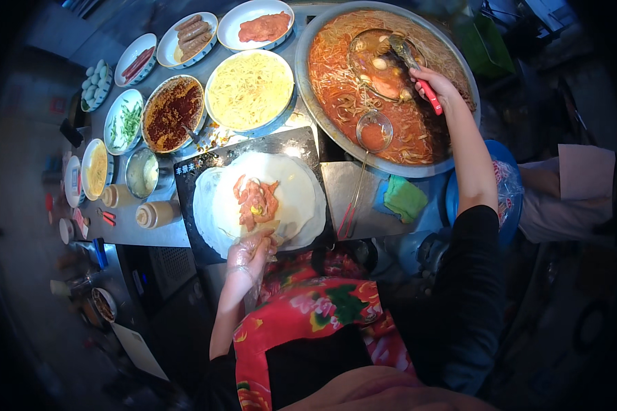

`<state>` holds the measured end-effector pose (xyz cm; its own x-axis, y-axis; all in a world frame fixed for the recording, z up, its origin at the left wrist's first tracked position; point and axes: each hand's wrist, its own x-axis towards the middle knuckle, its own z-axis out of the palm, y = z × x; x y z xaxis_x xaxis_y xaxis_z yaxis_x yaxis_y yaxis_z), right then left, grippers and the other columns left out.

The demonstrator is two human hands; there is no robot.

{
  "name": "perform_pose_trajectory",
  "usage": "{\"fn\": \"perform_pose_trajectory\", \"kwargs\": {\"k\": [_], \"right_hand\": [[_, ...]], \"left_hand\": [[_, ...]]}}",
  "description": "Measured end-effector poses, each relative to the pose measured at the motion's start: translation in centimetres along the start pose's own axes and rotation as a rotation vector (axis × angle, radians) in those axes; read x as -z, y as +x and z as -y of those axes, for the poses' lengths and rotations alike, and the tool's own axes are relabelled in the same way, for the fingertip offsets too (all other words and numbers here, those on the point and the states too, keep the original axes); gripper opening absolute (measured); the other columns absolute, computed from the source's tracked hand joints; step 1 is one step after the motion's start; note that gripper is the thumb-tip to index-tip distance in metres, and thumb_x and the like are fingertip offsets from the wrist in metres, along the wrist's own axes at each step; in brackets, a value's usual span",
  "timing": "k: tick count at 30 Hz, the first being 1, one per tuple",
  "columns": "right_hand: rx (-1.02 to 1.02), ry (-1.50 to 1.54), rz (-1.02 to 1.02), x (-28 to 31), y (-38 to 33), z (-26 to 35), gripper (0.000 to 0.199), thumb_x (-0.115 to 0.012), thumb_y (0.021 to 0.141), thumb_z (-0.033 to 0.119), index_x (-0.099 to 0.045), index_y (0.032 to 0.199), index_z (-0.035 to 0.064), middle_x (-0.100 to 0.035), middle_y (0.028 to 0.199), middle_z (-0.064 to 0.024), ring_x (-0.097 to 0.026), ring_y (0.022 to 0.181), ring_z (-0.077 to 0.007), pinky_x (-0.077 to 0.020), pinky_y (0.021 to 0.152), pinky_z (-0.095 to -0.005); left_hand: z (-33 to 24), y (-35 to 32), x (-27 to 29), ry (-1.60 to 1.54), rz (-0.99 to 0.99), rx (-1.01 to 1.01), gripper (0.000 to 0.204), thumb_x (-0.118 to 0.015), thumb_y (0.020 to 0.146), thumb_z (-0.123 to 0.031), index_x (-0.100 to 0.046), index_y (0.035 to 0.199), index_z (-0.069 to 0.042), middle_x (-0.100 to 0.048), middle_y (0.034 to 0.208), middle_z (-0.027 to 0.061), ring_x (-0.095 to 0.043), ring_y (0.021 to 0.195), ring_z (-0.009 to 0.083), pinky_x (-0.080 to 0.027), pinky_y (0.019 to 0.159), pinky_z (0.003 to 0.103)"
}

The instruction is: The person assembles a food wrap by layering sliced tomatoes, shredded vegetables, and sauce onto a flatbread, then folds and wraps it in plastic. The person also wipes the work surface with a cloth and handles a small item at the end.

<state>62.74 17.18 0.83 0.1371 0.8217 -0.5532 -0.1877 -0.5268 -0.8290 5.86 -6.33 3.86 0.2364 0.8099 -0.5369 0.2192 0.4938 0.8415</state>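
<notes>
My right hand [435, 83] is closed around red-handled tongs [428, 97], whose metal ends dip into a round strainer basket with egg and other pieces. That basket sits in a large pot [408, 168] of red broth, full of thin strips. My left hand [249, 255], in a clear plastic glove, has its fingers closed at the near edge of a stack of thin round pancakes [298, 195]. A pale brownish bit shows by its fingertips, but I cannot make out what is pinched. Pinkish meat slices [256, 205] with a yellow dab lie on the top pancake, over a dark board [185, 179].
Beyond the board stand bowls of yellow shreds [249, 89], chili sauce [173, 113], cucumber strips [125, 123], sausages [193, 38] and raw-looking meat slices [264, 27]. A long-handled skimmer [375, 131] leans on the pot. Green cloth [404, 198] and squeeze bottles [156, 214] flank the board. Another person's sleeve [586, 175] is at right.
</notes>
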Motion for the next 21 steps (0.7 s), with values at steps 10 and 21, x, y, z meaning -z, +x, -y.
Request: {"fn": "perform_pose_trajectory", "kwargs": {"k": [10, 21], "right_hand": [[-0.074, -0.205, 0.589, -21.9, -2.6, -1.1, 0.032, -0.069, 0.094, 0.018, -0.06, 0.121, 0.0037, -0.062, 0.081, 0.0028, -0.059, 0.063, -0.0036, -0.0501, 0.049, -0.0152], [0.382, -1.966, 0.006, -18.8, -14.9, 5.7, 0.047, -0.077, 0.08, 0.019, -0.065, 0.122, 0.0017, -0.072, 0.103, -0.0162, -0.069, 0.1, -0.0317, -0.0561, 0.084, -0.0414]], "left_hand": [[1.5, 0.1, 2.1, 0.135, 0.076, -0.09, 0.027, -0.055, 0.102, -0.009, -0.065, 0.123, 0.004, -0.069, 0.093, 0.0042, -0.061, 0.078, 0.0091, -0.051, 0.071, 0.024], [5.9, 6.5, -5.3, -0.162, 0.531, -0.085, 0.038, -0.062, 0.1, -0.019, -0.06, 0.131, 0.003, -0.068, 0.119, 0.0129, -0.064, 0.107, 0.0175, -0.051, 0.094, 0.028]]}}
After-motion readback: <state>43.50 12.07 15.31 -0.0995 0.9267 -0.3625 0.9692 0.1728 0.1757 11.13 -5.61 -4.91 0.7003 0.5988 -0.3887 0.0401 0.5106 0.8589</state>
